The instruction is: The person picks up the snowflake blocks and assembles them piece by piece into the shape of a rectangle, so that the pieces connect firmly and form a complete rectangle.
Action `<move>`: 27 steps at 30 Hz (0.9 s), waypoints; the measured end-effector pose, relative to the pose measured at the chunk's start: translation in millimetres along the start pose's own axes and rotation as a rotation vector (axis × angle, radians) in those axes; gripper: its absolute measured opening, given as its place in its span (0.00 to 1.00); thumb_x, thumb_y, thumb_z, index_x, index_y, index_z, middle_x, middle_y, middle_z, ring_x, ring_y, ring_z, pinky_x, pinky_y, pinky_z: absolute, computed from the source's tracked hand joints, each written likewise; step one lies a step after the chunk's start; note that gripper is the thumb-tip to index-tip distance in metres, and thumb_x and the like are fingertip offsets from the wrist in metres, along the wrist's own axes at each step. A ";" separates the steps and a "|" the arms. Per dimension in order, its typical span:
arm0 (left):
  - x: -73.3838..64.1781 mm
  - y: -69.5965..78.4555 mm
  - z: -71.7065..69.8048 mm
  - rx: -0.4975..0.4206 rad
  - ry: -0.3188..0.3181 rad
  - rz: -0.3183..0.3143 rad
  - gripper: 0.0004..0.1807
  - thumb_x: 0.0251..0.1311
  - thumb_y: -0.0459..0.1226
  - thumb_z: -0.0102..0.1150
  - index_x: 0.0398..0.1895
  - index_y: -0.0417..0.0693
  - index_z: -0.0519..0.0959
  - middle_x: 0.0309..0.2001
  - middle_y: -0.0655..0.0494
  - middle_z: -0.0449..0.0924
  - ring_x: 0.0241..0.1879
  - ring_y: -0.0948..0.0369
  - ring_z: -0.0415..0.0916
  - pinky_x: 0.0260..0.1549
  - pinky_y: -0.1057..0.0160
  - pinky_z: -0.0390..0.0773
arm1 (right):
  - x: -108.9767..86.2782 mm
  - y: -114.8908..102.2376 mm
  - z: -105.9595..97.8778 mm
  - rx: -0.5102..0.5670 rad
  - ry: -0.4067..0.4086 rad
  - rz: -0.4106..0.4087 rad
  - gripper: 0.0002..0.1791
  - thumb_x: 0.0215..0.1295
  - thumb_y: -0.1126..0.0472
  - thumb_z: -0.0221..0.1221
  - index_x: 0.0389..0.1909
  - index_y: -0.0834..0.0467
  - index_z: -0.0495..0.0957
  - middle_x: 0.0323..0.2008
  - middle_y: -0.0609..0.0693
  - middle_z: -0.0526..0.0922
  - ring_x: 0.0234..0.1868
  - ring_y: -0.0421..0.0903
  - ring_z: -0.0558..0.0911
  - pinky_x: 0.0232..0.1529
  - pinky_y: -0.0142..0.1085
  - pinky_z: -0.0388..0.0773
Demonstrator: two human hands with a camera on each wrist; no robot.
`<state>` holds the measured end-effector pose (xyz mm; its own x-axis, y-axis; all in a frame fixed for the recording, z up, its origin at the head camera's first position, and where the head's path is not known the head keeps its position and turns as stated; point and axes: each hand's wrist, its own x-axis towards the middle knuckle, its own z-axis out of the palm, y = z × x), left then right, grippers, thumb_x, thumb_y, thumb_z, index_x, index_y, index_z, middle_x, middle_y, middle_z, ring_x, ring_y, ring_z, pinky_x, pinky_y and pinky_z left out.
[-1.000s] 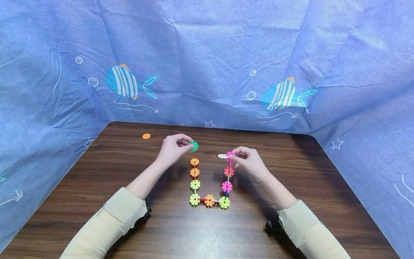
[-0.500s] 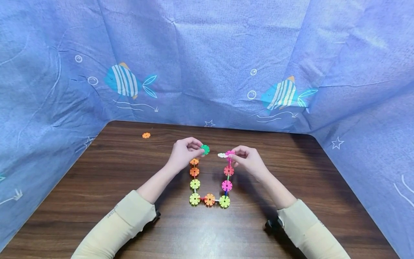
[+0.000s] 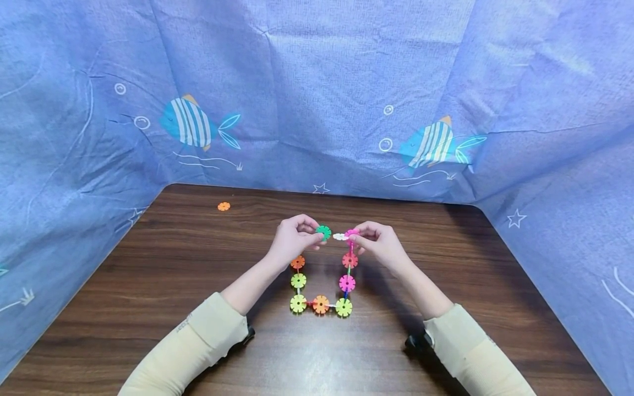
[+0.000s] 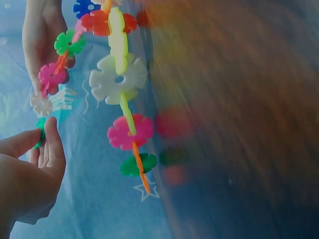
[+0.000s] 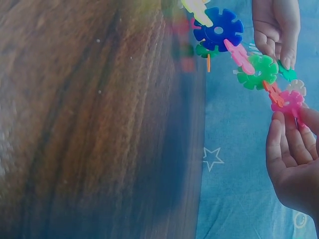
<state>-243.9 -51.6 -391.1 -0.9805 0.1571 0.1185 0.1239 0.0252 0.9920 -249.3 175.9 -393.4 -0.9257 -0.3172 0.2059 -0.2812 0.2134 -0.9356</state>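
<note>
My left hand [image 3: 296,237] pinches a green notched snowflake disc [image 3: 324,232] between thumb and fingers. Its edge sits right beside a white disc [image 3: 339,237], which sticks out leftward from the chain's right end. At that end my right hand [image 3: 377,242] pinches a pink disc [image 3: 351,236]. The linked discs form a U shape, with an orange disc [image 3: 321,304] in the middle of the near side. The left arm of the U, with an orange disc [image 3: 298,262] showing, is partly hidden behind my left hand. In the left wrist view the green disc [image 4: 41,130] almost meets the white disc [image 4: 41,104].
One loose orange disc [image 3: 224,206] lies at the far left of the brown wooden table [image 3: 163,275]. A blue fish-print cloth [image 3: 317,99] hangs behind and along both sides. Dark wrist devices, such as the one [image 3: 418,344] under the right cuff, sit close over the tabletop.
My left hand has moved right and slightly nearer with the green disc, from above the left arm of the U to beside the white disc. The right hand has stayed nearly still.
</note>
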 end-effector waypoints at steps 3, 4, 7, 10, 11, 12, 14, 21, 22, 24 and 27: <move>-0.7 0.0 2.8 -0.019 -0.005 -0.010 0.08 0.53 0.25 0.64 0.35 0.34 0.76 0.29 0.44 0.80 0.36 0.43 0.83 0.30 0.60 0.83 | 0.1 1.3 0.2 -0.007 -0.002 -0.006 0.10 0.62 0.67 0.61 0.40 0.71 0.77 0.32 0.66 0.83 0.27 0.42 0.83 0.30 0.43 0.82; -0.8 0.0 3.7 -0.020 -0.009 -0.008 0.08 0.53 0.25 0.64 0.35 0.33 0.76 0.29 0.44 0.80 0.35 0.44 0.83 0.30 0.60 0.83 | 0.1 1.5 0.3 -0.012 -0.002 -0.008 0.10 0.62 0.66 0.61 0.39 0.70 0.77 0.32 0.66 0.83 0.27 0.42 0.83 0.30 0.43 0.82; -1.0 -0.3 6.3 -0.022 -0.018 -0.006 0.08 0.53 0.24 0.63 0.35 0.33 0.76 0.29 0.43 0.81 0.32 0.49 0.84 0.30 0.59 0.83 | 0.1 2.1 0.5 -0.028 0.000 -0.009 0.11 0.62 0.65 0.61 0.39 0.69 0.77 0.32 0.65 0.84 0.27 0.41 0.83 0.30 0.41 0.82; -1.0 -0.2 8.9 -0.031 -0.027 -0.004 0.08 0.52 0.24 0.63 0.35 0.32 0.76 0.30 0.39 0.81 0.31 0.51 0.84 0.30 0.59 0.83 | 0.0 2.3 0.3 -0.040 0.004 -0.003 0.11 0.62 0.63 0.61 0.39 0.69 0.78 0.32 0.64 0.84 0.27 0.42 0.83 0.30 0.40 0.82; -1.0 -0.2 9.7 -0.035 -0.028 -0.007 0.08 0.52 0.24 0.63 0.35 0.32 0.76 0.31 0.39 0.81 0.31 0.51 0.84 0.31 0.59 0.83 | 0.0 2.6 0.3 -0.040 0.006 0.002 0.12 0.62 0.63 0.62 0.39 0.69 0.78 0.32 0.63 0.84 0.28 0.43 0.83 0.30 0.39 0.82; -0.9 -0.3 10.2 -0.037 -0.029 -0.009 0.08 0.52 0.24 0.63 0.35 0.31 0.75 0.31 0.38 0.81 0.31 0.50 0.84 0.31 0.59 0.83 | -0.2 2.3 0.4 -0.042 0.008 0.007 0.12 0.62 0.62 0.62 0.39 0.68 0.78 0.32 0.63 0.84 0.28 0.44 0.83 0.30 0.40 0.82; -0.7 -0.1 11.2 -0.049 -0.027 -0.011 0.08 0.52 0.23 0.63 0.35 0.31 0.75 0.30 0.38 0.80 0.32 0.47 0.84 0.31 0.59 0.83 | 0.2 2.5 0.4 -0.047 0.006 0.012 0.12 0.62 0.62 0.62 0.41 0.68 0.79 0.32 0.64 0.84 0.29 0.46 0.83 0.31 0.41 0.82; -0.1 -1.0 13.5 -0.048 0.002 -0.006 0.08 0.51 0.23 0.64 0.35 0.31 0.76 0.27 0.43 0.82 0.32 0.45 0.84 0.31 0.56 0.83 | -0.3 -0.4 1.2 -0.061 -0.003 0.032 0.14 0.62 0.61 0.62 0.44 0.66 0.82 0.33 0.67 0.84 0.27 0.39 0.83 0.33 0.43 0.82; 0.0 -1.0 13.7 -0.037 0.010 -0.002 0.08 0.51 0.23 0.64 0.35 0.31 0.77 0.28 0.42 0.82 0.31 0.46 0.84 0.31 0.55 0.83 | -0.2 -0.5 1.4 -0.056 -0.005 0.032 0.14 0.62 0.61 0.62 0.44 0.67 0.81 0.33 0.68 0.83 0.27 0.39 0.82 0.33 0.43 0.82; -0.5 -0.2 14.0 -0.021 0.023 0.008 0.08 0.51 0.24 0.65 0.34 0.32 0.77 0.28 0.40 0.83 0.30 0.49 0.84 0.32 0.52 0.83 | 0.2 -0.5 1.9 -0.049 -0.009 0.036 0.14 0.62 0.61 0.61 0.45 0.67 0.81 0.34 0.69 0.83 0.27 0.38 0.82 0.34 0.41 0.83; -0.7 -0.2 14.2 -0.003 0.030 0.024 0.08 0.51 0.24 0.65 0.34 0.31 0.78 0.29 0.38 0.83 0.28 0.51 0.84 0.34 0.50 0.82 | 1.4 0.4 2.7 -0.049 -0.007 0.045 0.14 0.63 0.61 0.61 0.44 0.67 0.81 0.32 0.66 0.83 0.27 0.38 0.81 0.34 0.40 0.83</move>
<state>-241.0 -37.7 -392.0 -0.9813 0.1282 0.1432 0.1468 0.0189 0.9890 -250.0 173.0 -394.3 -0.9360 -0.3129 0.1614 -0.2514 0.2728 -0.9286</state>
